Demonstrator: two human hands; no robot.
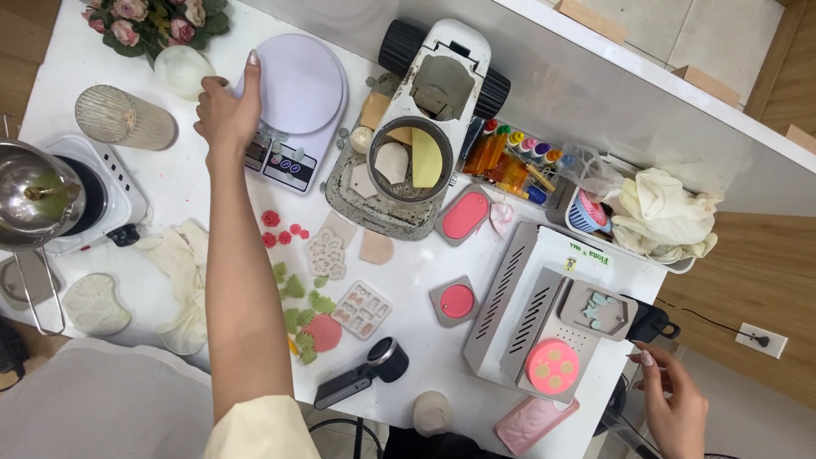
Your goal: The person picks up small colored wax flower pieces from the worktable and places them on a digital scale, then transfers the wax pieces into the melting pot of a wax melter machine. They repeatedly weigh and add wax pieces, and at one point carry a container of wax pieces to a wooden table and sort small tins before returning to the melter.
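Our left hand (225,110) rests spread fingers on the scale (293,106); its platform sits bare; our right hand (676,404), loosely curled, holds nothing beside the metal machine (544,306).

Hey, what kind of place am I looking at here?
Probably a small craft bench for casting wax or soap shapes. A digital scale sits under the left hand, a pot stands on a hot plate, and silicone moulds lie among dye bottles.

Bright, even overhead light; soft shadows, mild glare on white table (174,183); sharp, slight wide-angle bend.
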